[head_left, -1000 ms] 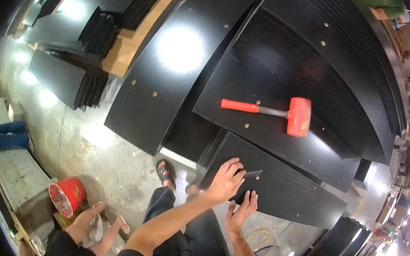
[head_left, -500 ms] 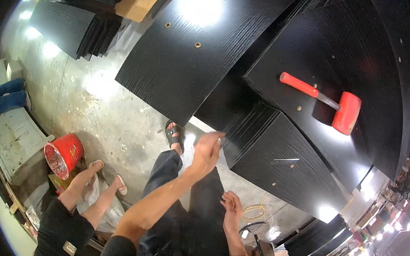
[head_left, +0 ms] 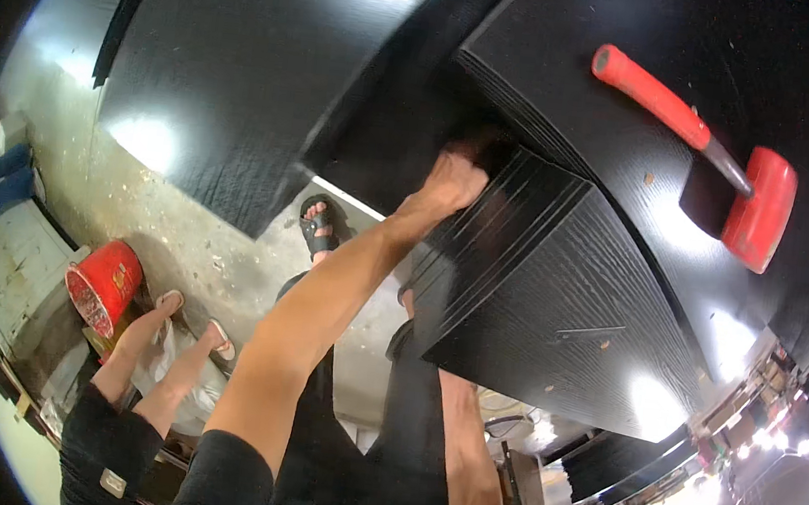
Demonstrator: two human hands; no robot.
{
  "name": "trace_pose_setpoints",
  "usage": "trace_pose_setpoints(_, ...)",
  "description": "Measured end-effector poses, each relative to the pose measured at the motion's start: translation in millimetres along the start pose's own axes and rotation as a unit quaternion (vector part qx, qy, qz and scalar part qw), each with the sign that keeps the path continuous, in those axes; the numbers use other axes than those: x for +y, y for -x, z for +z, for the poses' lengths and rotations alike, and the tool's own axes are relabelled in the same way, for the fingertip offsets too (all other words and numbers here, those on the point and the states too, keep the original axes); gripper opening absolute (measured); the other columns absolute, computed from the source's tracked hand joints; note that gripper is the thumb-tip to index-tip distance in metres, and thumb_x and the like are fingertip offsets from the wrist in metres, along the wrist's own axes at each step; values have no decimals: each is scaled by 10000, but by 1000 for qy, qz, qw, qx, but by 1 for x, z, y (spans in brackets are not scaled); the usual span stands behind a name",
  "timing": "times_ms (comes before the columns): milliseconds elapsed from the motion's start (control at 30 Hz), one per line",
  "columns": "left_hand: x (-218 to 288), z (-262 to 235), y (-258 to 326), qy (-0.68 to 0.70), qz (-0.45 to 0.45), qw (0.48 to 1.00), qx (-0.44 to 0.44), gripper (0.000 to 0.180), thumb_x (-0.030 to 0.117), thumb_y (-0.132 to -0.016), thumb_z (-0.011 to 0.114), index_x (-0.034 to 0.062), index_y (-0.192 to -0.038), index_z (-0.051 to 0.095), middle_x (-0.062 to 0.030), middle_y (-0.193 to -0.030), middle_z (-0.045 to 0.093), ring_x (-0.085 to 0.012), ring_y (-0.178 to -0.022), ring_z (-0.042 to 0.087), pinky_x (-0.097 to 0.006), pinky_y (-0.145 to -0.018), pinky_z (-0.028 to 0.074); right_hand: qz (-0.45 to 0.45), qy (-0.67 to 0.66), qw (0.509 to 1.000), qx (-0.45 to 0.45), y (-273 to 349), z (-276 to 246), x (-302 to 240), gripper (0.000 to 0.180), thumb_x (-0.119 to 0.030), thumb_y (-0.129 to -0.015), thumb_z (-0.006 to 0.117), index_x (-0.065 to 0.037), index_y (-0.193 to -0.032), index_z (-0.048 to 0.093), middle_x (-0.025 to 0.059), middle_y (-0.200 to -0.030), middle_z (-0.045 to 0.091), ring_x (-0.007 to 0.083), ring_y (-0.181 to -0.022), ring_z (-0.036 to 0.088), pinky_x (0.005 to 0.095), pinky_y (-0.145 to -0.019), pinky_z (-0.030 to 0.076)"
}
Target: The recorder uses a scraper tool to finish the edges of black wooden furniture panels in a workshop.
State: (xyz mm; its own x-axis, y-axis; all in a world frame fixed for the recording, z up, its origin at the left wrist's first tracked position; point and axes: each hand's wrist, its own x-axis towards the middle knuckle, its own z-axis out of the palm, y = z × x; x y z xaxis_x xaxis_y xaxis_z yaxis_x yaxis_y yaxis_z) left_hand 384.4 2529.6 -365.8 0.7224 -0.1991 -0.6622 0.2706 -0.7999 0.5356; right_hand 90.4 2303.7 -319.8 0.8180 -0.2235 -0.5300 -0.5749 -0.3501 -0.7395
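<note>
A stack of black wood-grain boards [head_left: 558, 288] stands right in front of me. My left hand [head_left: 453, 181] reaches over to its far left corner, against the board edges; its fingers are curled but dark and blurred. Of my right arm only the forearm [head_left: 468, 447] shows; that hand is hidden below the near edge of the stack. On the top board lies a thin metal rod [head_left: 591, 331]. A mallet with a red head [head_left: 762, 206] and red grip rests on a larger black panel [head_left: 578, 103] behind the stack.
Another black panel [head_left: 235, 87] extends at the left, above the concrete floor [head_left: 245, 265]. A red bucket [head_left: 105, 285] sits by a white-topped bench [head_left: 13, 275]. Beside it are another person's legs [head_left: 143, 348]. More black boards [head_left: 619, 467] lie low at the right.
My left hand has moved forward from above my legs to the stack's far corner. My right hand has gone out of sight under the near edge. The view has shifted closer to the boards.
</note>
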Motion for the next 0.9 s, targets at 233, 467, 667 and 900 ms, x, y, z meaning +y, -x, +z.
trace_pose_setpoints(233,32,-1,-3,328,29,923,199,318,139,-940,497,107,-1224,637,-178,-1260,619,-350,-1186,570,-391,-1033,431,-3,43,999,1,-12,-26,22,369,-233,-928,647,-61,-1252,603,127,-1221,641,272,-1092,622,410,-1028,450)
trace_pose_setpoints(467,36,12,3,404,-1,884,236,379,149,-960,481,97,-1317,598,-142,-1320,611,-282,-1243,557,-336,-1069,395,-12,94,995,-1,-2,-54,36,365,-232,-930,646,-61,-1250,605,127,-1216,645,271,-1086,624,404,-1024,451)
trace_pose_setpoints(667,36,17,7,499,-2,839,218,419,123,-922,488,77,-1323,602,-130,-1297,634,-224,-1234,559,-303,-1055,392,-27,138,989,-37,15,-70,46,361,-232,-931,644,-62,-1248,607,127,-1211,647,269,-1081,626,400,-1020,452)
trace_pose_setpoints(900,20,32,11,480,-17,843,242,388,130,-907,479,41,-1252,634,-114,-1144,689,-226,-1063,621,-296,-959,442,-59,182,977,-89,30,-78,50,357,-232,-933,643,-62,-1246,609,128,-1205,650,267,-1075,629,394,-1015,453)
